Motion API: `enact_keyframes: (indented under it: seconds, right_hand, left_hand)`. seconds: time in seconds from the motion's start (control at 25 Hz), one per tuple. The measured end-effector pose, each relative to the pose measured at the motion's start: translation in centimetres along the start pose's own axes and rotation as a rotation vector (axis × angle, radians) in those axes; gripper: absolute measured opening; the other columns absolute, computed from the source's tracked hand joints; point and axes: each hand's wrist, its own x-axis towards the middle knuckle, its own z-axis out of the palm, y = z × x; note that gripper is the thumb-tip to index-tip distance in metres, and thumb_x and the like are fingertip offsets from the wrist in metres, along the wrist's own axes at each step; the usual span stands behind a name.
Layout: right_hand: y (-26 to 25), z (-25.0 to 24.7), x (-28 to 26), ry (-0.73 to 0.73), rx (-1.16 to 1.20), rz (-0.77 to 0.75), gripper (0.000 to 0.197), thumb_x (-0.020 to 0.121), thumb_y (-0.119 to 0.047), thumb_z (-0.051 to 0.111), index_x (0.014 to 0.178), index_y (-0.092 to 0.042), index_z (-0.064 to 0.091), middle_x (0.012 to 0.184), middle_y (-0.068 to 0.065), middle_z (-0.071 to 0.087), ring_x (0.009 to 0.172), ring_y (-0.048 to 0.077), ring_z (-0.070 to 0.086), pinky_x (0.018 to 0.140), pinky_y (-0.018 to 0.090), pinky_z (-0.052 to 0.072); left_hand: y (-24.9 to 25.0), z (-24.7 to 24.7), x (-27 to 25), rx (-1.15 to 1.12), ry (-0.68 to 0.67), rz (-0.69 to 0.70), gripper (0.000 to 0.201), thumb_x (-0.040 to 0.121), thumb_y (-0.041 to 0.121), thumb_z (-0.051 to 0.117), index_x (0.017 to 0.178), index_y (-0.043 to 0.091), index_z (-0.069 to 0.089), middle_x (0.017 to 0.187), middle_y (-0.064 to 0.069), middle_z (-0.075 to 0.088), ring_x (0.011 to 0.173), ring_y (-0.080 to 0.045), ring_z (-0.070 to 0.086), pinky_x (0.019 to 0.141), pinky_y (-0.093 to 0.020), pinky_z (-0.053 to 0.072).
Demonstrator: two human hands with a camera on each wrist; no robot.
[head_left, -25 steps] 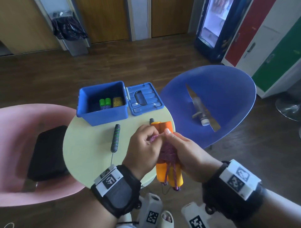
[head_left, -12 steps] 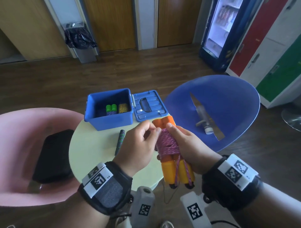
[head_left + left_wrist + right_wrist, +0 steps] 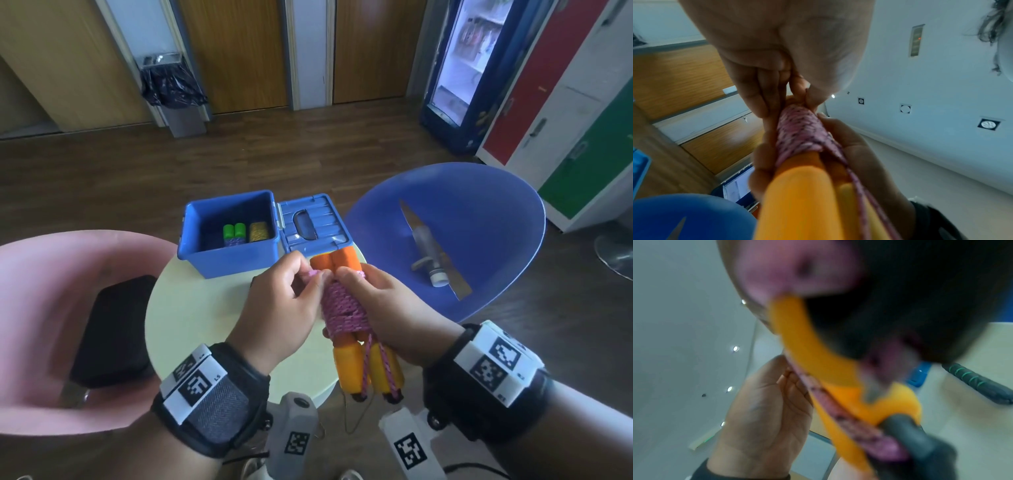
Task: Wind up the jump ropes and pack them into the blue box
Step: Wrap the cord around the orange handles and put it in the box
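Pinching pink rope [image 3: 344, 305] w/ both hands, orange handles [image 3: 349, 363] wrapped.

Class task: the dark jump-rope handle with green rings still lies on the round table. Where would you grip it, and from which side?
Grip the ringed handle at mid-length, coming from above with fingers across its width. It lies flat on the table, a slim bar with the ribbed grip along its middle, and its upper side looks unobstructed.

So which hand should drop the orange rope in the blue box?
Probably the left hand: it is on the blue box's side. But the right hand holds the wound orange jump rope, so it must pass it over.
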Motion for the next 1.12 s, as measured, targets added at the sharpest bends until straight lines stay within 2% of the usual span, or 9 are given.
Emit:
enact_keyframes:
  seconds: [0.16,0.28,0.4,0.64,0.72,0.84,0.96,1.04,1.12]
  right_hand:
    - [-0.3,0.4,0.2,0.100,-0.112,-0.140,0.033,0.098,-0.042,0.052,0.107,-0.012,0.059,0.098,0.019,0.070,0.089,0.035,0.071,0.081,0.057,0.058]
    - [-0.8,0.2,0.5,0.123,-0.172,-0.183,0.036,0.098,-0.043,0.049,0.106,-0.009,0.059,0.098,0.019,0.069,0.089,0.033,0.070,0.080,0.056,0.058]
    - [-0.9,-0.3,0.6,0.107,-0.236,-0.177,0.035,0.099,-0.049,0.046,0.107,-0.018,0.059,0.099,0.011,0.070,0.091,0.026,0.070,0.084,0.052,0.058]
    - [-0.4,-0.6,0.5,0.090,-0.065,-0.153,0.035,0.102,-0.043,0.045,0.111,-0.013,0.059,0.098,0.014,0.071,0.083,0.023,0.073,0.082,0.045,0.061]
    - [-0.2,-0.6,0.4,0.089,-0.022,-0.153,0.035,0.102,-0.044,0.046,0.110,-0.014,0.059,0.099,0.014,0.070,0.085,0.024,0.073,0.084,0.047,0.060]
    - [-0.1,-1.1,0.4,0.032,0.097,-0.133,0.043,0.092,-0.049,0.059,0.115,-0.012,0.058,0.109,0.021,0.067,0.096,0.038,0.068,0.093,0.062,0.051]
    - [0.1,-1.7,0.1,-0.221,0.318,-0.092,0.049,0.086,-0.029,0.065,0.130,-0.012,0.052,0.116,0.028,0.061,0.098,0.044,0.064,0.092,0.065,0.050]
    - [0.5,-1.9,0.0,-0.327,0.300,-0.043,0.050,0.084,-0.018,0.063,0.133,-0.021,0.050,0.114,0.027,0.062,0.097,0.044,0.065,0.085,0.064,0.050]
    - [0.8,-1.8,0.1,-0.281,0.192,-0.025,0.054,0.080,-0.011,0.062,0.131,-0.024,0.048,0.104,0.023,0.062,0.085,0.038,0.065,0.080,0.063,0.051]
  left_hand:
    - [0.7,0.2,0.5,-0.161,-0.010,-0.033,0.020,0.090,0.023,0.069,0.085,0.022,0.050,0.073,0.009,0.060,0.062,-0.005,0.057,0.065,-0.024,0.049]
    - [1.5,0.2,0.3,-0.106,-0.002,0.077,0.010,0.089,0.028,0.064,0.089,0.026,0.054,0.079,0.011,0.063,0.070,-0.007,0.064,0.069,-0.025,0.053]
    - [1.1,0.3,0.4,-0.117,0.007,0.098,0.007,0.088,0.028,0.064,0.092,0.030,0.060,0.084,0.014,0.068,0.080,-0.009,0.069,0.075,-0.029,0.057]
    - [1.9,0.7,0.2,-0.032,0.044,0.171,0.006,0.090,0.027,0.062,0.094,0.027,0.067,0.084,0.014,0.070,0.073,-0.007,0.069,0.066,-0.022,0.054]
    - [1.7,0.9,0.6,-0.031,0.026,0.114,0.006,0.089,0.034,0.062,0.093,0.030,0.065,0.082,0.015,0.069,0.071,-0.006,0.066,0.067,-0.025,0.054]
    - [1.7,1.2,1.1,-0.101,-0.013,0.023,0.007,0.085,0.032,0.062,0.086,0.026,0.062,0.074,0.014,0.064,0.066,-0.005,0.060,0.067,-0.028,0.051]
    - [1.7,1.0,1.7,-0.130,0.090,0.015,0.006,0.084,0.027,0.062,0.080,0.022,0.061,0.069,0.015,0.058,0.066,-0.005,0.055,0.068,-0.022,0.046]
    - [1.0,1.0,2.3,-0.271,0.125,-0.102,0.005,0.081,0.027,0.064,0.079,0.022,0.063,0.071,0.015,0.059,0.071,-0.008,0.057,0.076,-0.033,0.052]
    - [0.7,1.3,2.5,-0.483,0.106,-0.278,0.005,0.077,0.026,0.067,0.078,0.022,0.065,0.077,0.002,0.062,0.075,-0.017,0.059,0.082,-0.048,0.055]
